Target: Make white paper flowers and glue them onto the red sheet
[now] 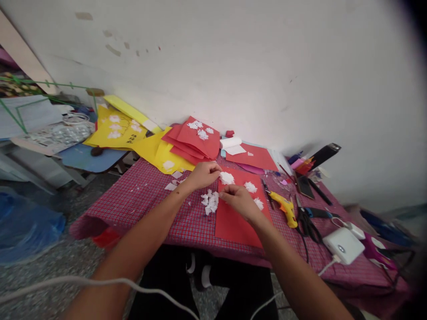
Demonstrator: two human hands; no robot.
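A red sheet of paper (240,222) lies on the checked tablecloth in front of me, with several white paper-scrap clusters like blossoms on it. My left hand (204,174) is over the sheet's left edge, its fingertips pinched together just beside the upper-left white cluster (227,178). Over the sheet's left side, my right hand (239,201) also has thumb and finger closed. Anything in either pinch is too small to make out. A pile of torn white paper scraps (210,202) lies left of the sheet, close to my right fingertips.
Behind the sheet lie stacked red papers (190,140), yellow paper (155,151) and a white roll (231,142). To the right are a yellow glue gun (285,208), black scissors (308,222) and a white power adapter (343,246). A white cable (123,281) crosses below my arms.
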